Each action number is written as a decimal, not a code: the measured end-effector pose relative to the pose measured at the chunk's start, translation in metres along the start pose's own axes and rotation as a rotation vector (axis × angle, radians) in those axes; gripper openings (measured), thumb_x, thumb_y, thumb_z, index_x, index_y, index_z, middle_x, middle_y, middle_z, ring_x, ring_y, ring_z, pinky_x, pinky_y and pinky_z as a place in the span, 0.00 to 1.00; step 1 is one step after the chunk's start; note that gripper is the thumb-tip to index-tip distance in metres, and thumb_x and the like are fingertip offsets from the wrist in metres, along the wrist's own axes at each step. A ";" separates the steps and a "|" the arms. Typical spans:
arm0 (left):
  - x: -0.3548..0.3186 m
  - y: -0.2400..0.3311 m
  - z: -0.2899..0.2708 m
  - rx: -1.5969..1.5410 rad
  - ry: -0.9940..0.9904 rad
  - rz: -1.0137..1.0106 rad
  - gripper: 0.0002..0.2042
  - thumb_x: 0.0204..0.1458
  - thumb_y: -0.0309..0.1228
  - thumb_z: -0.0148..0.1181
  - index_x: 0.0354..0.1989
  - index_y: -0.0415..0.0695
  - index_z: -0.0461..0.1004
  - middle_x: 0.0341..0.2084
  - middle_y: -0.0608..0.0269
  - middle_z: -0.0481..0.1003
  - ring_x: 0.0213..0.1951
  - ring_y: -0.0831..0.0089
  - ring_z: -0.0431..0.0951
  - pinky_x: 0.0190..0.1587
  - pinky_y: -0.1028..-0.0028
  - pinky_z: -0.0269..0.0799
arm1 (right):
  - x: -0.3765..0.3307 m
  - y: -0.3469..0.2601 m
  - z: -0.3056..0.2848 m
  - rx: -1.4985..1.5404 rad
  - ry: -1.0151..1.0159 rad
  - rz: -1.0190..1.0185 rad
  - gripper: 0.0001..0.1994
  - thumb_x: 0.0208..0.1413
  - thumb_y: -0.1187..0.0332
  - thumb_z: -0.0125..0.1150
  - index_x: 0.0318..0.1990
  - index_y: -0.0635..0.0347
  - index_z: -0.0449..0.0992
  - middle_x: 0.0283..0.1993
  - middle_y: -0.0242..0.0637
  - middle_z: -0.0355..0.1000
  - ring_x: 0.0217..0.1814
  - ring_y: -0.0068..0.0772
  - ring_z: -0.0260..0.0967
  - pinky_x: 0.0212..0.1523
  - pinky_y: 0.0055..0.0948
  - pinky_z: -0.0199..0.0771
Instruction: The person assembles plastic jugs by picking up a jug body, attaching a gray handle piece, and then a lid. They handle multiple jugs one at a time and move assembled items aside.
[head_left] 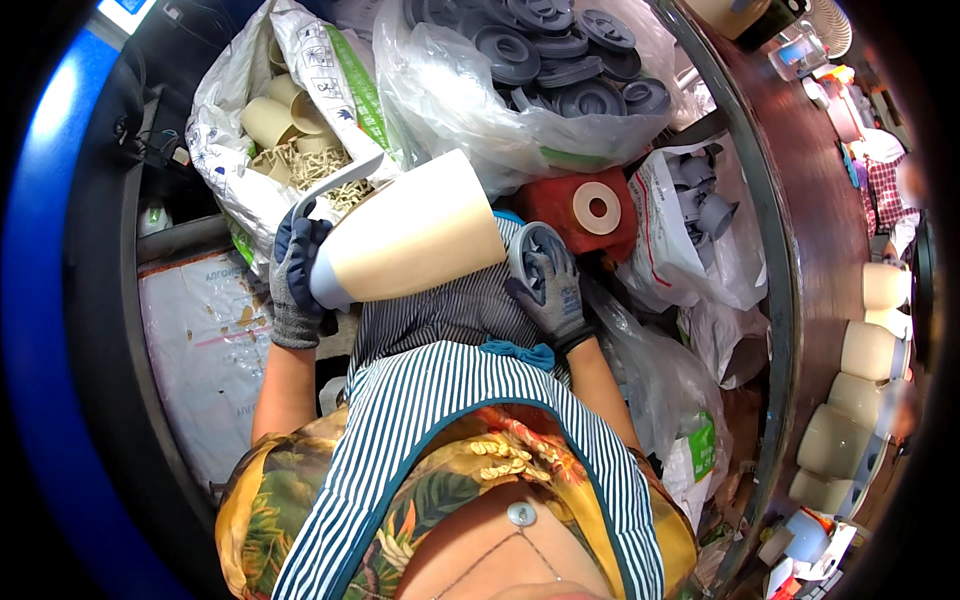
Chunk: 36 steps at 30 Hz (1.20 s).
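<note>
Head view, looking down over a striped apron [440, 400] onto the lap. Largest item behind: a clear plastic bag of grey round lids [540, 60], piled deep, top centre. To its left, a white printed sack [250, 130] holding cream cups and shredded paper filler. At right, the curved metal-edged wooden counter [800, 250] carries a row of finished cream jugs [870, 350]. Below the lid bag sits a red block with a roll of tape [597, 208] on it, and beside that a smaller white bag of grey fittings [700, 210]. In hand: a cream insulated jug body [415, 240] with grey handle, lying on its side across the lap, base end toward the left. The left hand [295, 275], gloved grey and blue, wraps closed around the base end, fingers curled over it. The right hand [550, 285], in a matching glove, pinches a grey round lid [532, 245] at the jug's open mouth, lid edge touching or just beside the rim; exact contact cannot be told. Judgement: fitting goes best with the lid held square to the mouth, the left hand bracing the base against rolling, and the lid started level, not cocked.
</note>
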<state>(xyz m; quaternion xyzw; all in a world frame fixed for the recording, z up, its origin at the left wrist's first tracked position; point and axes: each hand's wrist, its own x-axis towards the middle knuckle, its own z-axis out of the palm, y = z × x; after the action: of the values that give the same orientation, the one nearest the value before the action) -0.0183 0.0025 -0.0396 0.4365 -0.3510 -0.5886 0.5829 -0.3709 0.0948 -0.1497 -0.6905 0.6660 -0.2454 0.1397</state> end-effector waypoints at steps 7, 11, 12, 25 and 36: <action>-0.001 -0.001 -0.004 -0.142 -0.027 -0.058 0.18 0.65 0.36 0.50 0.58 0.38 0.66 0.31 0.67 0.70 0.37 0.77 0.71 0.44 0.73 0.71 | 0.017 -0.027 -0.022 1.144 0.366 0.181 0.19 0.62 0.64 0.56 0.56 0.66 0.66 0.56 0.44 0.65 0.59 0.35 0.63 0.62 0.32 0.60; -0.012 0.026 0.022 -0.123 -0.098 -0.137 0.17 0.65 0.37 0.50 0.55 0.38 0.68 0.32 0.67 0.69 0.39 0.76 0.72 0.47 0.72 0.71 | 0.051 -0.091 -0.088 0.783 0.357 -0.348 0.23 0.58 0.61 0.57 0.57 0.63 0.64 0.60 0.51 0.61 0.63 0.46 0.60 0.63 0.41 0.58; -0.010 0.025 0.023 -0.127 -0.104 -0.132 0.16 0.65 0.37 0.49 0.54 0.38 0.68 0.32 0.67 0.69 0.39 0.76 0.71 0.47 0.72 0.71 | 0.056 -0.099 -0.099 0.651 0.338 -0.465 0.25 0.55 0.59 0.59 0.56 0.62 0.64 0.62 0.54 0.58 0.63 0.52 0.59 0.63 0.43 0.58; -0.001 0.056 0.046 0.123 -0.224 -0.209 0.17 0.65 0.38 0.49 0.54 0.39 0.69 0.31 0.68 0.72 0.35 0.80 0.72 0.39 0.79 0.70 | 0.035 -0.117 -0.104 0.730 0.324 -0.532 0.31 0.57 0.43 0.54 0.58 0.57 0.64 0.60 0.56 0.60 0.64 0.55 0.58 0.63 0.53 0.55; 0.005 0.117 0.133 1.054 -1.062 1.174 0.28 0.42 0.44 0.64 0.52 0.43 0.75 0.35 0.60 0.74 0.43 0.59 0.75 0.61 0.49 0.63 | 0.051 -0.112 -0.146 0.756 0.254 -0.394 0.28 0.56 0.44 0.55 0.51 0.61 0.70 0.48 0.41 0.73 0.52 0.43 0.70 0.59 0.38 0.65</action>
<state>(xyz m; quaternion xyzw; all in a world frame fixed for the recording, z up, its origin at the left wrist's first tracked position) -0.0962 -0.0242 0.1175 0.0726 -0.9536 -0.0892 0.2782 -0.3531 0.0722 0.0392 -0.6691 0.3970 -0.5764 0.2499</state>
